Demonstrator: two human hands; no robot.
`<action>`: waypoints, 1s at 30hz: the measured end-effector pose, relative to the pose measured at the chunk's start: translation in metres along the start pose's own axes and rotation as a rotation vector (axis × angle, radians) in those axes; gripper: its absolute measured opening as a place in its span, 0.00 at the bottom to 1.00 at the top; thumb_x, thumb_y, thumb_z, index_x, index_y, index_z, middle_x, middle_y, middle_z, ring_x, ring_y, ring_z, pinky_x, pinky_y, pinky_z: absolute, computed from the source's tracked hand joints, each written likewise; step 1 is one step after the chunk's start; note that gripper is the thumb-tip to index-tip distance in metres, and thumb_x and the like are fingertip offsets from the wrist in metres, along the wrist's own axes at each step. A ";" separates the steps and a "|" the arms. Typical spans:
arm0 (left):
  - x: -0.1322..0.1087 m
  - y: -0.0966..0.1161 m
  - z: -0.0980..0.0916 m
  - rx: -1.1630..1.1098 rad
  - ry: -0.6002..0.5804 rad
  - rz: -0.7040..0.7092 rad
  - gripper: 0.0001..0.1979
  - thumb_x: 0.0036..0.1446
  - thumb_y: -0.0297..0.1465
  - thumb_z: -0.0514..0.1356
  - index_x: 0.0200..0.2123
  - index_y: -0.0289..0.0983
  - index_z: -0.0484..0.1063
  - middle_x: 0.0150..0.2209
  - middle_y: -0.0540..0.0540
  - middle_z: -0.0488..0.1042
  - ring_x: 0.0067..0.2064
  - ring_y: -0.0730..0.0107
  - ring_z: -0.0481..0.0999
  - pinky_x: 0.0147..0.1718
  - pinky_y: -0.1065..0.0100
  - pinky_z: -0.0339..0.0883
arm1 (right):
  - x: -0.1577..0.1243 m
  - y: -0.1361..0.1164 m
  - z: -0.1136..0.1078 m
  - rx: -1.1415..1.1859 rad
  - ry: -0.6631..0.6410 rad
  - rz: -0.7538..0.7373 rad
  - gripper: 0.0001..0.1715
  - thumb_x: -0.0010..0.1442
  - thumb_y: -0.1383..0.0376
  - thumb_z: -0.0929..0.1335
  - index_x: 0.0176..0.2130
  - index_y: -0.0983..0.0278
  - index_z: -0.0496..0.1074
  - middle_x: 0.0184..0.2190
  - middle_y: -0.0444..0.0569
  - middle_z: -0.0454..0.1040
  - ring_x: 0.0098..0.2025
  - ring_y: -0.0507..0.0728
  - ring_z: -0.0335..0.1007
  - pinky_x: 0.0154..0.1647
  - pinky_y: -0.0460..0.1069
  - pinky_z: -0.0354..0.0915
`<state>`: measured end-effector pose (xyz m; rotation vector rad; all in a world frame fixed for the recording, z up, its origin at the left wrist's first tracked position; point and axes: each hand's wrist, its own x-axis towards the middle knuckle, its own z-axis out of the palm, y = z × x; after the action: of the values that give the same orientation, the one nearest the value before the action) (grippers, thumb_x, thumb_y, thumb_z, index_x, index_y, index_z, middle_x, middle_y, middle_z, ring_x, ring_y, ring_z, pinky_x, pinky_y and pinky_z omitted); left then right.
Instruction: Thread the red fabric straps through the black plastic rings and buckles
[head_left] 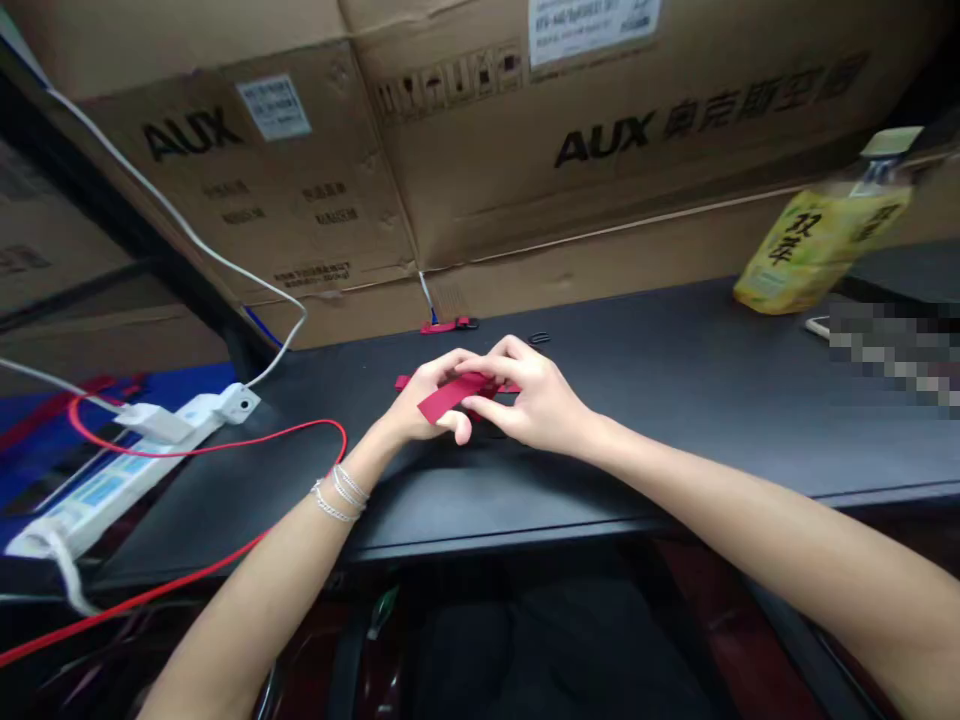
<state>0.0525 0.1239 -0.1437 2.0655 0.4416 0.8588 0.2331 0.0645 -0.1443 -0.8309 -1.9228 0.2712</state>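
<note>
A flat red strap (452,396) runs between my two hands above the black table. My left hand (431,397) is closed on the strap, its thumb below the strap's free end. My right hand (529,395) pinches the same strap from the right, fingertips meeting those of my left hand. More red strap shows behind the hands on the table. Farther back, near the boxes, lies another red strap piece (444,326) with a black clip. A small black hook-like part (539,338) rests just behind my right hand.
Large cardboard boxes (480,190) stand along the table's back edge. A yellow-labelled bottle (825,235) is at the right. At the left are a white power strip (112,475), a red cable (247,441) and a black metal post (172,270). The black table (675,370) has its front edge below my hands.
</note>
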 end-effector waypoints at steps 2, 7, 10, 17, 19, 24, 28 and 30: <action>0.000 0.002 0.000 0.044 -0.006 -0.002 0.43 0.27 0.58 0.67 0.42 0.33 0.70 0.40 0.40 0.75 0.42 0.57 0.76 0.42 0.64 0.68 | 0.000 0.001 0.001 -0.021 -0.003 -0.001 0.15 0.56 0.66 0.71 0.45 0.63 0.75 0.32 0.47 0.63 0.32 0.51 0.63 0.35 0.48 0.65; -0.001 0.005 0.001 0.059 -0.018 -0.026 0.40 0.34 0.57 0.66 0.44 0.32 0.72 0.42 0.38 0.76 0.44 0.55 0.75 0.44 0.63 0.67 | -0.001 0.004 0.001 -0.045 -0.002 0.046 0.10 0.57 0.66 0.70 0.41 0.64 0.76 0.32 0.47 0.63 0.33 0.52 0.63 0.35 0.49 0.65; -0.001 0.005 0.001 0.049 -0.011 -0.016 0.38 0.37 0.55 0.66 0.45 0.32 0.73 0.44 0.37 0.76 0.47 0.53 0.75 0.47 0.62 0.66 | -0.001 0.005 0.001 -0.046 0.013 0.048 0.12 0.58 0.66 0.69 0.43 0.65 0.76 0.33 0.48 0.64 0.33 0.52 0.63 0.36 0.49 0.65; -0.001 0.004 0.000 0.053 -0.008 -0.005 0.41 0.30 0.53 0.70 0.45 0.33 0.73 0.43 0.39 0.76 0.46 0.54 0.75 0.48 0.62 0.66 | -0.001 0.004 0.001 -0.049 -0.006 0.060 0.15 0.57 0.66 0.70 0.46 0.64 0.75 0.33 0.48 0.64 0.32 0.52 0.63 0.36 0.49 0.65; -0.001 0.005 0.000 0.050 -0.002 -0.018 0.41 0.29 0.53 0.71 0.45 0.33 0.73 0.43 0.38 0.76 0.46 0.54 0.75 0.48 0.62 0.66 | -0.001 0.004 0.001 -0.048 -0.002 0.059 0.16 0.57 0.66 0.70 0.46 0.64 0.75 0.33 0.48 0.64 0.32 0.52 0.63 0.36 0.49 0.65; -0.001 0.007 0.000 0.078 0.000 -0.031 0.41 0.30 0.52 0.71 0.46 0.33 0.72 0.44 0.39 0.76 0.46 0.54 0.75 0.48 0.62 0.66 | -0.001 0.005 0.001 -0.050 0.006 0.061 0.17 0.56 0.66 0.70 0.47 0.62 0.75 0.33 0.47 0.63 0.32 0.52 0.63 0.36 0.49 0.65; -0.001 0.007 0.001 0.098 0.013 -0.029 0.41 0.29 0.52 0.71 0.45 0.33 0.72 0.43 0.39 0.77 0.45 0.54 0.75 0.48 0.61 0.66 | -0.001 0.004 0.001 -0.044 -0.004 0.076 0.18 0.56 0.67 0.70 0.48 0.61 0.75 0.33 0.47 0.63 0.32 0.52 0.62 0.36 0.50 0.65; -0.001 0.007 0.001 0.106 0.013 -0.023 0.42 0.28 0.52 0.71 0.45 0.34 0.72 0.43 0.39 0.77 0.45 0.54 0.75 0.48 0.61 0.66 | -0.001 0.004 0.000 -0.039 -0.004 0.075 0.19 0.56 0.67 0.70 0.48 0.61 0.75 0.33 0.47 0.62 0.32 0.52 0.62 0.36 0.49 0.65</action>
<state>0.0520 0.1185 -0.1386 2.1479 0.5271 0.8517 0.2348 0.0664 -0.1473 -0.9308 -1.9086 0.2817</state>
